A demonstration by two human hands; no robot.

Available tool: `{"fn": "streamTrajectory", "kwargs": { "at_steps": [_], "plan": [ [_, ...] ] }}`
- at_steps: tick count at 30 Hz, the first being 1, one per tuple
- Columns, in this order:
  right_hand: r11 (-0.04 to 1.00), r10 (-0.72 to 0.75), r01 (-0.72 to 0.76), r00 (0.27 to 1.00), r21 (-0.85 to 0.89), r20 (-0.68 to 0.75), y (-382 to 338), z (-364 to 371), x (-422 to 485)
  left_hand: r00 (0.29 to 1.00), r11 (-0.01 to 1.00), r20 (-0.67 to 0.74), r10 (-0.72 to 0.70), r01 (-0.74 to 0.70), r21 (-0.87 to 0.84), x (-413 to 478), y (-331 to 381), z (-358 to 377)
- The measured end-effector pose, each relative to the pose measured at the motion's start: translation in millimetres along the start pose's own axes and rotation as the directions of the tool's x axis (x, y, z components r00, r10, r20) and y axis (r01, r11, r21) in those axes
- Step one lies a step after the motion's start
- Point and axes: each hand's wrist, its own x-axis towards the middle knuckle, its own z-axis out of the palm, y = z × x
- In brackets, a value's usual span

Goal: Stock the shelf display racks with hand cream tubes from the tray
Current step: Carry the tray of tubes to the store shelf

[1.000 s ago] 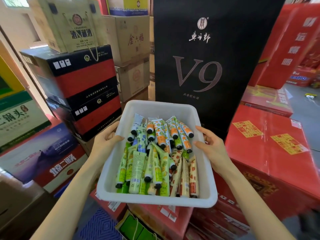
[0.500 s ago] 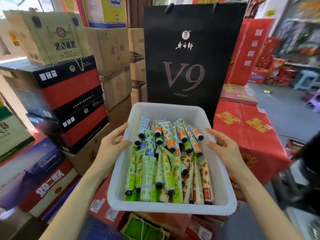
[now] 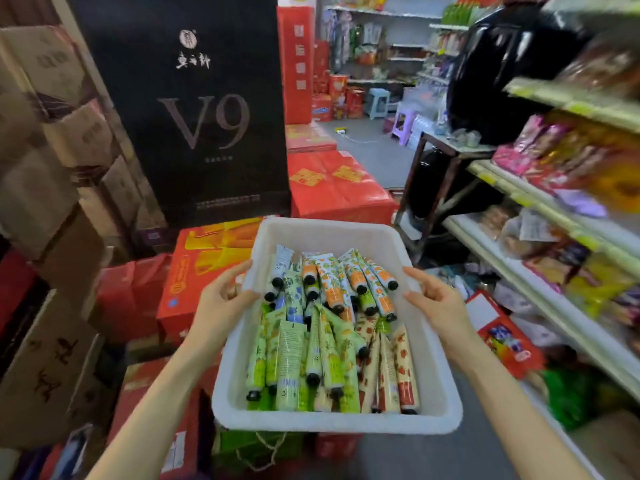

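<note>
Obs.: the tray (image 3: 332, 424), white plastic, is carried in the air at about waist level, its long axis running away from the person. No worktop is under it, only stacked red boxes (image 3: 332, 185) and floor.

Left grip (image 3: 221, 299): closed on the tray's left wall, thumb hooked over the rim to the inside, fingers down the outside.
Right grip (image 3: 436, 303): closed on the right wall at about the same point along the tray, thumb on top of the rim, fingers out of sight below it.

The tubes (image 3: 329, 327) lie loose in the tray in two overlapping batches, a far one and a near one. Long axes run roughly along the tray's long axis; the far batch fans a little to the right. Black caps mostly point toward the person and crimped ends point away. Every tube sits between the two grips, within reach of either thumb.

The shelves (image 3: 540, 209) run along the person's right, well apart from the tray, and carry snack packets. They are blurred, and no rack for tubes can be made out.

Judgement: stocking has not begun, since the tray looks full. The right grip is nearer the shelves, so it would likely do the picking while the left takes the load. The tray could tip when one side lets go.
</note>
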Motion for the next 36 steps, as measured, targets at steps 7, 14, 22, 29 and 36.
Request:
{"fn": "streamTrajectory", "kwargs": {
  "at_steps": [7, 14, 22, 29, 36],
  "plan": [
    [0.996, 0.070, -0.081, 0.949, -0.022, -0.307, 9.4, -85.9, -77.8, 0.954, 0.995, 0.284, 0.098, -0.100, -0.008, -10.7, 17.5, 86.0],
    [0.990, 0.083, -0.132, 0.836, -0.052, -0.542, 21.6, -171.2, -178.6, 0.821, 0.978, 0.535, 0.198, -0.202, -0.052, -57.0, 47.6, 179.3],
    [0.989, 0.122, -0.147, 0.694, 0.026, -0.709, 45.1, -250.6, -314.6, 0.678, 0.980, 0.710, 0.191, -0.175, -0.096, -165.6, 69.5, 265.8],
    [0.988, 0.143, -0.124, 0.572, 0.088, -0.808, 59.4, -328.0, -455.4, 0.522, 0.984, 0.835, 0.176, -0.120, -0.132, -302.5, 104.6, 333.4],
    [0.984, 0.141, -0.157, 0.422, 0.081, -0.895, 72.9, -392.3, -560.7, 0.343, 0.979, 0.918, 0.198, -0.106, -0.172, -401.4, 124.7, 408.7]
  ]
}}
